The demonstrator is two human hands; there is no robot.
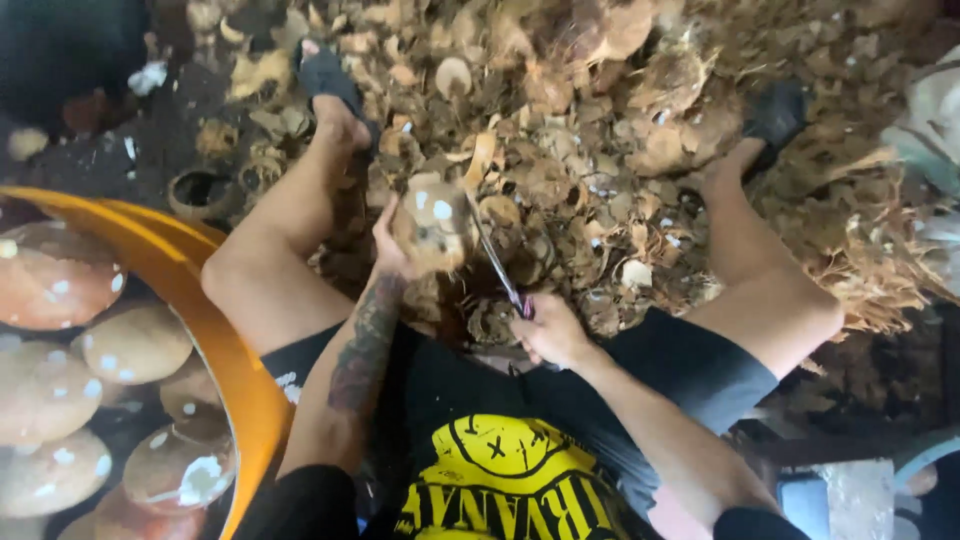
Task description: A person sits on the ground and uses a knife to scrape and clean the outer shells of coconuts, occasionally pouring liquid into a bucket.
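Tub (pixel 235 370): orange rim, far left, held peeled coconuts (pixel 135 343) in water. Left hand (pixel 392 250): grip closed around a coconut (pixel 432 228), held above the husk pile (pixel 620 160) between the knees. Knife (pixel 497 262): blade laid against the coconut's right side, edge angled away. Right hand (pixel 550 330): grip closed on the knife handle, near the lap. Advice, as judged: shallow strokes away from the holding fingers, turning the coconut between cuts.
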